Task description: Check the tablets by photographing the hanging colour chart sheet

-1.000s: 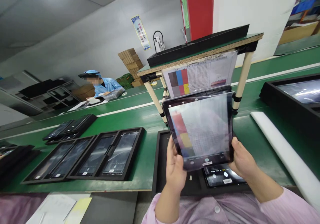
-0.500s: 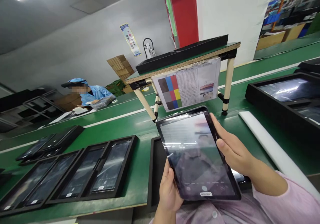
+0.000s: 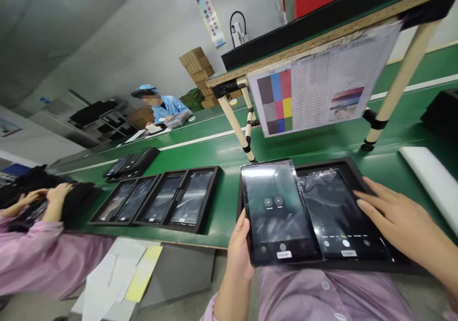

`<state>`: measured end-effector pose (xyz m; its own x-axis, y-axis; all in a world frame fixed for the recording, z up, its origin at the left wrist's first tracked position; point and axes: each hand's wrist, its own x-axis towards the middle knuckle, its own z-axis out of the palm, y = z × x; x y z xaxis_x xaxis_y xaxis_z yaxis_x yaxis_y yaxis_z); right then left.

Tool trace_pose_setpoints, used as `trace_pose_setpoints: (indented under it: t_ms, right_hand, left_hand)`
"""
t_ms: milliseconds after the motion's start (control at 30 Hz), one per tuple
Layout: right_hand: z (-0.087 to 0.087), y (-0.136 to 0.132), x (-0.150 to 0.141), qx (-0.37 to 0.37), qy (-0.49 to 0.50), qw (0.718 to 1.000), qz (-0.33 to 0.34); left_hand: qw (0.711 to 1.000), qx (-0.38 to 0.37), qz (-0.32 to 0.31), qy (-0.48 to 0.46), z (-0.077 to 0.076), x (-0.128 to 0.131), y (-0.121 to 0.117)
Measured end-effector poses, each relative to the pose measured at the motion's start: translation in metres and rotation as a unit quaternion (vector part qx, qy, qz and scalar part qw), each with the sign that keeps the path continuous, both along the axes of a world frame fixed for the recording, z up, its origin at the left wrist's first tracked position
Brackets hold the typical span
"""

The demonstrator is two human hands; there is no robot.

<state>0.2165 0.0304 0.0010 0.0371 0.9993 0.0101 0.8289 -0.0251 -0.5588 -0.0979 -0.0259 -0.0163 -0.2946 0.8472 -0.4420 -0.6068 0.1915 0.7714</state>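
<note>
My left hand [image 3: 240,247] grips a tablet [image 3: 277,225] by its left edge, thumb at the front. The tablet's screen is lit, with two round icons and a white label near the bottom edge. It is tilted above the left part of a black tray [image 3: 352,164]. In the tray's right part lies a second tablet [image 3: 339,211], also lit, under clear film. My right hand [image 3: 390,211] is open, fingers stretched out over that tablet's right edge; whether they touch it I cannot tell.
Black trays of tablets [image 3: 175,199] line the green bench on the left. A raised stand [image 3: 236,83] carries a colour chart [image 3: 275,102]. A white foam bar [image 3: 429,182] lies at right. Another person's hands [image 3: 46,197] work at far left; a person in blue [image 3: 168,107] sits beyond.
The tablet has moved down and left, and only my left hand holds it now. My right hand has let go and moved right. The view has turned left, showing a neighbour.
</note>
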Motion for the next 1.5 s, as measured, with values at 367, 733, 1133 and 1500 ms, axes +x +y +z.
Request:
trace_pose_setpoints:
  t_ms: [367, 733, 1133, 1500]
  right_hand:
    - [-0.056, -0.007, 0.002, -0.11, 0.052, 0.985, -0.124]
    - [-0.025, -0.031, -0.038, -0.109, 0.435, 0.885, -0.127]
    - [-0.021, -0.026, -0.002, -0.145, 0.511, 0.83, -0.167]
    - [-0.016, -0.03, 0.005, -0.146, 0.528, 0.811, -0.207]
  left_hand:
    - [0.986, -0.095, -0.016, 0.139, -0.027, -0.031, 0.026]
    - [0.881, 0.081, 0.03, 0.466, -0.027, -0.029, 0.015]
    - [0.646, -0.078, -0.269, 0.71, -0.018, -0.041, -0.009]
    - [0.738, -0.065, -0.269, 0.616, -0.017, -0.057, -0.014]
